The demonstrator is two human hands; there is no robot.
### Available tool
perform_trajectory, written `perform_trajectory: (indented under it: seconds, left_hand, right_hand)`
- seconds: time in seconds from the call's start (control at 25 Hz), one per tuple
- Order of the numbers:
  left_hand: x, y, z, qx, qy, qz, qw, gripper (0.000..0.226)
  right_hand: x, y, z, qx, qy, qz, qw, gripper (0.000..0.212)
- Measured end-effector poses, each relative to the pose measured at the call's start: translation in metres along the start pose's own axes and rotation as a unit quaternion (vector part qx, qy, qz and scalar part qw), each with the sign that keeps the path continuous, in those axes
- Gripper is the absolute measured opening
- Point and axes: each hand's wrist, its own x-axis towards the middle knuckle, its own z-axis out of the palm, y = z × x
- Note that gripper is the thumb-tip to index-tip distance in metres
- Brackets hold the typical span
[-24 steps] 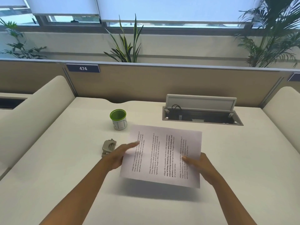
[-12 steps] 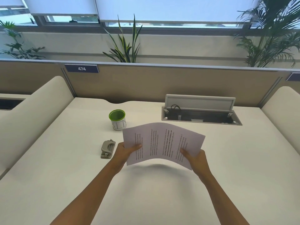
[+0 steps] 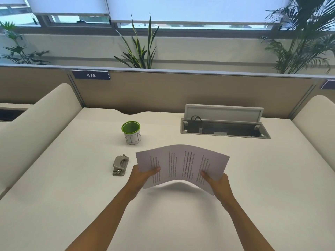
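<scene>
A printed sheet of paper is held above the cream desk, bowed upward in the middle. My left hand pinches its left edge, thumb on top. On the right edge, my right hand pinches the sheet the same way. A grey hole punch lies on the desk just left of my left hand. Behind it stands a white cup with a green rim.
An open cable tray with a raised lid is set into the desk at the back right. A tan partition labelled 474 closes the far side. Padded dividers flank the desk. Plants stand behind the partition.
The sheet went from lying nearly flat under my hands to being lifted and bowed upward. Both hands closed their pinch on its side edges and moved slightly closer together.
</scene>
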Motion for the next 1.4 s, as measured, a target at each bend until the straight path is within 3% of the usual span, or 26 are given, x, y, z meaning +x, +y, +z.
perform_trajectory:
  seconds: [0.28,0.6,0.76,0.84,0.92,1.04,1.16,1.24,1.4]
  left_hand:
    - [-0.009,-0.019,-0.004,0.001,0.004,-0.026,1.0,0.047]
    - [-0.01,-0.015,-0.003,0.045,0.004,-0.033,0.998,0.023]
    - [-0.004,-0.004,-0.001,0.027,0.049,-0.048,0.997,0.022]
    - [-0.001,0.001,0.002,-0.018,0.086,-0.056,0.995,0.021]
    - [-0.001,0.004,0.008,-0.097,0.108,-0.06,0.988,0.029]
    - [-0.007,0.008,0.023,-0.217,0.11,-0.075,0.967,0.034]
    - [-0.013,0.005,0.044,-0.276,0.106,-0.101,0.95,0.037]
    - [-0.016,0.002,0.058,-0.289,0.103,-0.109,0.945,0.037]
    - [-0.02,-0.004,0.069,-0.29,0.072,-0.124,0.946,0.038]
  right_hand:
    - [-0.008,0.015,-0.004,-0.037,-0.01,0.024,0.999,0.018]
    - [-0.003,0.01,-0.004,-0.051,-0.016,0.04,0.998,0.02]
    - [0.008,-0.005,-0.014,-0.058,-0.013,0.034,0.998,0.028]
    - [0.01,-0.01,-0.016,-0.033,0.02,0.038,0.999,0.039]
    - [0.009,-0.012,-0.011,-0.011,0.065,0.086,0.994,0.066]
    - [0.004,-0.014,0.011,0.05,0.031,0.154,0.986,0.087]
    - [-0.001,-0.025,0.036,0.133,-0.045,0.127,0.982,0.08]
    - [-0.002,-0.035,0.051,0.179,-0.075,0.095,0.976,0.064]
    - [0.002,-0.041,0.065,0.168,-0.025,0.066,0.983,0.039]
